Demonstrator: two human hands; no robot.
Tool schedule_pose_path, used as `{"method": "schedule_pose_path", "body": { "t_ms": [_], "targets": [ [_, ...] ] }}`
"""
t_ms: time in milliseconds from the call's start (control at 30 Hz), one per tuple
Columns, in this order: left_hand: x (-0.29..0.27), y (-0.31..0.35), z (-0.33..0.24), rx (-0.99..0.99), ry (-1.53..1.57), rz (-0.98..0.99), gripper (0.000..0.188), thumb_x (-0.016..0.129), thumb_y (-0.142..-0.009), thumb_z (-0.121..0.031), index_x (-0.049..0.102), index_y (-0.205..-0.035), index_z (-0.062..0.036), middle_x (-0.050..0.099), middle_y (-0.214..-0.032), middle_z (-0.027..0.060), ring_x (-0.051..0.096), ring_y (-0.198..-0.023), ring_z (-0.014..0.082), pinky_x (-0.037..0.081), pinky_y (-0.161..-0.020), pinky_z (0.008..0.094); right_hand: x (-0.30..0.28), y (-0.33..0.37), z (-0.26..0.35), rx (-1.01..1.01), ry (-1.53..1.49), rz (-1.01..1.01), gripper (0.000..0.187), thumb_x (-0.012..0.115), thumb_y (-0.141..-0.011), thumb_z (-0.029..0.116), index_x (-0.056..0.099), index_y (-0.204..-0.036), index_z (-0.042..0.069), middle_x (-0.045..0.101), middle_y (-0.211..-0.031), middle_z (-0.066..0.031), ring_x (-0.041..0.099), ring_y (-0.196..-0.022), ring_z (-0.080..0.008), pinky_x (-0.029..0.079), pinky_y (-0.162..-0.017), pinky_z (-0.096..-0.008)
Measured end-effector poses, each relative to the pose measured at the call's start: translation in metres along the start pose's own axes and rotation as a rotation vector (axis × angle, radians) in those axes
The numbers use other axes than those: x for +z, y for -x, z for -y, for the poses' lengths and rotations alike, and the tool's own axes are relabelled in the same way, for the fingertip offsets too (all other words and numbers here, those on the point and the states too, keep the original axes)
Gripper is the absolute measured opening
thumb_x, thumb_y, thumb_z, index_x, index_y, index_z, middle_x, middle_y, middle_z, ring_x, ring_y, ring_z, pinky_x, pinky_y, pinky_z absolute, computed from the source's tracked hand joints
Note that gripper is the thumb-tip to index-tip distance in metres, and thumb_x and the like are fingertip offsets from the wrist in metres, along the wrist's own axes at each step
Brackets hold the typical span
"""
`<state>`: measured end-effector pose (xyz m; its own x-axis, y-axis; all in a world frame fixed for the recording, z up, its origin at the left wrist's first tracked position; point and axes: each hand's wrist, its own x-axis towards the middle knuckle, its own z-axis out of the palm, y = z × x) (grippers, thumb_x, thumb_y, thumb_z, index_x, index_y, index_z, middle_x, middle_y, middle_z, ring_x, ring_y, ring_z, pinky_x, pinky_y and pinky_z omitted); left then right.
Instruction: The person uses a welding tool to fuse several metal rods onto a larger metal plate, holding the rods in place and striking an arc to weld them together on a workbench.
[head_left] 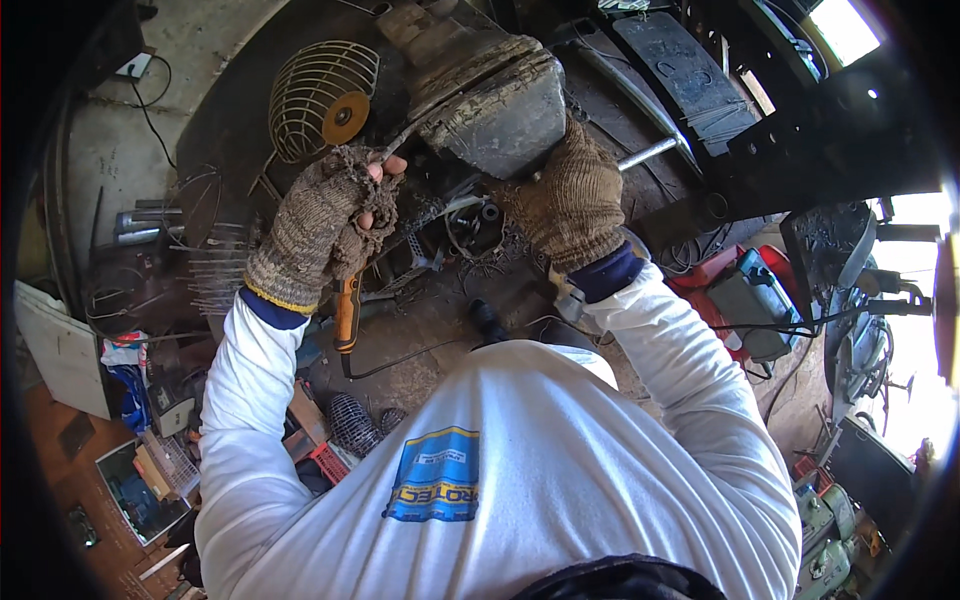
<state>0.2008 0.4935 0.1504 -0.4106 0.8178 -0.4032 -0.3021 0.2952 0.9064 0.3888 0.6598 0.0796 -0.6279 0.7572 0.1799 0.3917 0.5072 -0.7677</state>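
My left hand [335,215], in a frayed brown knitted glove with bare fingertips showing, pinches a thin metal strip [400,140]. The strip's far end meets a heavy, scuffed grey metal body that looks like a bench vise [505,115]. Against the vise's right side is my right hand [575,200], gloved and curled. Most of its fingers are hidden, and a silver bar [648,155] shows at the glove's right edge. Below my left glove hangs an orange-and-black tool handle [347,315] with a cord. A round brown disc [345,117] sits beyond my left hand.
Beside the disc stands a domed wire guard [300,85]. Thin metal rods [220,265] lie left of my left forearm. A teal-grey case [755,300] with red parts is on the right. A dark cable [410,358] crosses the floor. Dark metal plate [680,75] lies at the far right.
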Motion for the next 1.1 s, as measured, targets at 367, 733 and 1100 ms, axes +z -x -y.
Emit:
{"method": "schedule_pose_path", "body": {
  "t_ms": [367, 733, 1100],
  "targets": [
    [-0.018, -0.006, -0.001, 0.032, -0.129, 0.079, 0.036, 0.063, -0.094, -0.035, 0.062, -0.111, -0.0037, 0.055, -0.072, -0.0014, 0.053, -0.062, 0.0061, 0.042, -0.055, 0.0199, -0.037, -0.009, -0.034, -0.397, 0.118, 0.272, 0.06, 0.079, -0.074, 0.035, 0.057, -0.119, 0.001, 0.067, -0.104, -0.0191, 0.067, -0.093, -0.0341, 0.053, -0.078, -0.0418],
    [-0.017, -0.01, 0.006, 0.099, -0.017, 0.055, 0.03, 0.066, -0.092, -0.033, 0.062, -0.102, -0.005, 0.054, -0.072, 0.0, 0.053, -0.066, 0.0088, 0.044, -0.057, 0.0251, -0.042, -0.07, -0.165, 0.877, -1.296, -0.264, 0.026, 0.063, -0.092, 0.035, 0.063, -0.096, 0.01, 0.062, -0.078, -0.006, 0.06, -0.061, -0.0212, 0.051, -0.057, -0.0283],
    [-0.023, -0.004, 0.009, 0.094, 0.047, 0.09, 0.021, 0.068, -0.09, -0.024, 0.062, -0.101, -0.0078, 0.064, -0.1, 0.0064, 0.054, -0.065, 0.0074, 0.048, -0.057, 0.0251, -0.059, -0.074, -0.116, 0.675, -1.521, -0.37, 0.022, 0.062, -0.093, 0.028, 0.055, -0.077, 0.014, 0.043, -0.051, 0.0058, 0.035, -0.036, -0.0091, 0.029, -0.035, -0.025]
  ]
}}
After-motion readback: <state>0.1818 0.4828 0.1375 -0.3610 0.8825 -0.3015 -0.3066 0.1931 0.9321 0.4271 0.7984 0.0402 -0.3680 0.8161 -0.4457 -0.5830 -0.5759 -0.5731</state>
